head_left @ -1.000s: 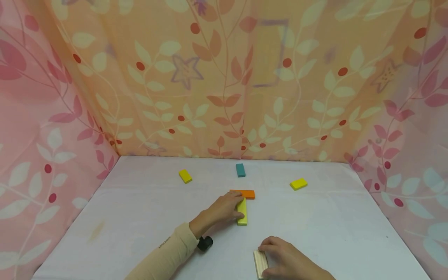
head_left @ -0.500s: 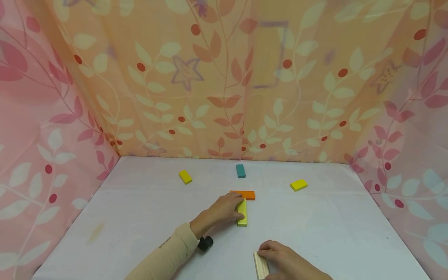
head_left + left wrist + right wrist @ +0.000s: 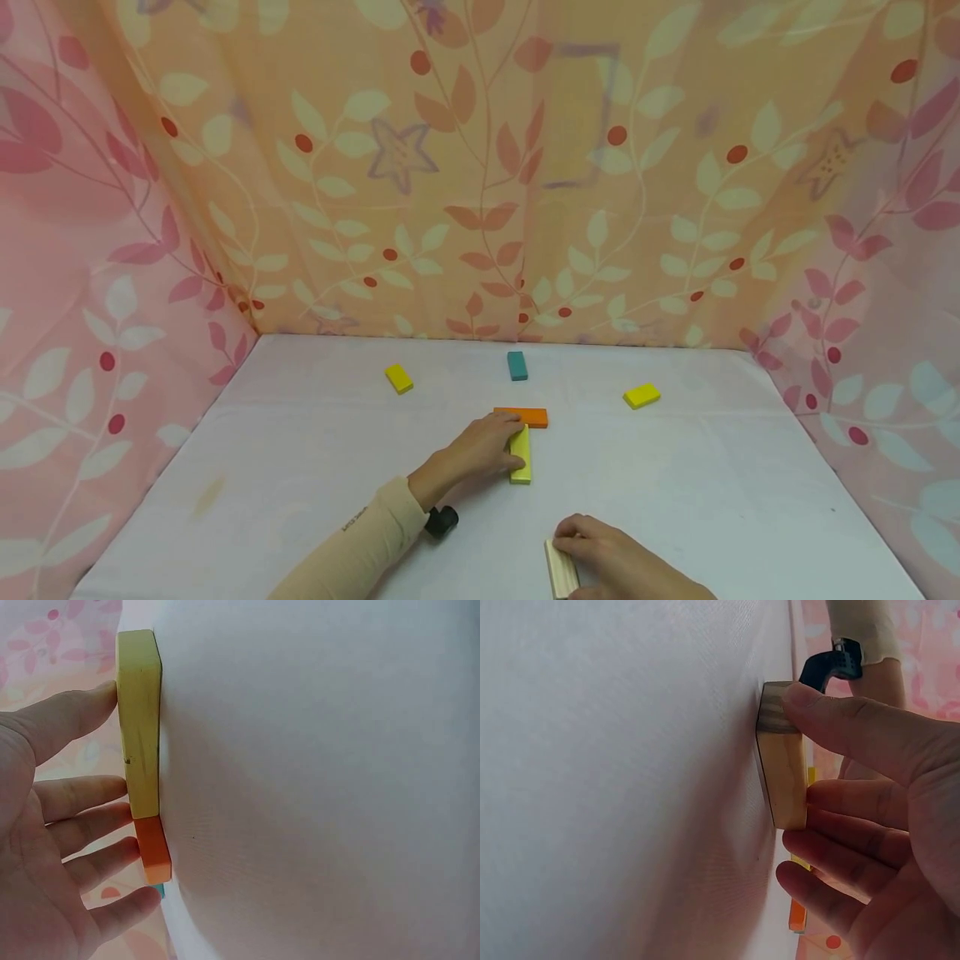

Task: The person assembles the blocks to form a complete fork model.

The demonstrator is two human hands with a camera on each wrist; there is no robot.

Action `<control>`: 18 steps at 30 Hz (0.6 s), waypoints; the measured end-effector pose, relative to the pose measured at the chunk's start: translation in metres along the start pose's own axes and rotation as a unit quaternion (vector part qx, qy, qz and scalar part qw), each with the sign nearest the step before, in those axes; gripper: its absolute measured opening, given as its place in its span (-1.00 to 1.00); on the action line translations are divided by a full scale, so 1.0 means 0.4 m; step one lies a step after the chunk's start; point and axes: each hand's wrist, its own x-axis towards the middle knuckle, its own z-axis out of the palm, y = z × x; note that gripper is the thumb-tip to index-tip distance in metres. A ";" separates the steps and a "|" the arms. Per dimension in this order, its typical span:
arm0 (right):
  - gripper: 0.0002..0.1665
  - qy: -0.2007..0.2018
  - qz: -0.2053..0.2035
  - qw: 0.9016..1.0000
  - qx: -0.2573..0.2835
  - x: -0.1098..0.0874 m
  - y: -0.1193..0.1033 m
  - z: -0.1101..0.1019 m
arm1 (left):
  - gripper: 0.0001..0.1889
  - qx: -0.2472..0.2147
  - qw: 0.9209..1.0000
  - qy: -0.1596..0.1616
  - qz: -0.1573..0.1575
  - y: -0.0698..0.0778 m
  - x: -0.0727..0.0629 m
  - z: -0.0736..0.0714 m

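In the head view my left hand (image 3: 483,446) rests on a light yellow block (image 3: 521,468) lying lengthwise. Its far end meets an orange block (image 3: 536,417) set crosswise. The left wrist view shows the thumb and fairly straight fingers touching the upper face of the yellow block (image 3: 140,727), other fingertips by the orange block (image 3: 154,859). Lower down, my right hand (image 3: 607,554) holds a plain wooden block (image 3: 561,571) on the table, thumb at its near end and fingers at its far end; the right wrist view shows this wooden block (image 3: 784,776) close up.
Farther back on the white-covered table (image 3: 300,450) lie a yellow block (image 3: 399,378) at left, a teal block (image 3: 517,366) in the middle and another yellow block (image 3: 642,396) at right. A black device (image 3: 442,522) sits at the left wrist. Patterned curtains (image 3: 480,167) enclose the table.
My right hand has shifted slightly toward me along the wooden block between the first frame and the second. The left hand and the other blocks stay where they were.
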 end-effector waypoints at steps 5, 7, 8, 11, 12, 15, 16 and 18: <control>-0.36 0.010 -0.008 1.000 -0.006 -0.001 0.001 0.001 | -0.34 -0.001 1.000 -0.001 -0.002 0.002 0.000 -0.003; -0.35 0.015 -0.008 1.000 -0.004 -0.001 0.001 0.003 | -0.33 0.000 1.000 0.000 -0.003 0.001 0.001 -0.002; -0.35 0.017 -0.008 1.000 -0.004 -0.002 0.001 0.003 | -0.33 0.000 1.000 0.001 -0.003 0.001 0.001 -0.002; -0.33 0.020 -0.005 1.000 -0.002 -0.002 0.000 0.004 | -0.34 0.001 1.000 0.000 -0.002 -0.001 0.003 0.001; -0.32 0.019 -0.001 1.000 0.000 -0.001 0.000 0.004 | -0.34 0.002 1.000 0.001 -0.002 -0.001 0.004 0.002; -0.31 0.008 0.021 1.000 0.013 0.002 -0.003 0.003 | -0.35 0.002 1.000 0.000 0.000 -0.002 0.004 0.004; -0.32 0.004 0.033 0.999 0.019 0.004 -0.004 0.002 | -0.35 0.002 1.000 0.001 0.002 -0.003 0.004 0.005; -0.35 0.007 0.049 0.999 0.017 0.007 -0.006 0.000 | -0.35 0.002 1.000 0.002 0.004 -0.004 0.005 0.005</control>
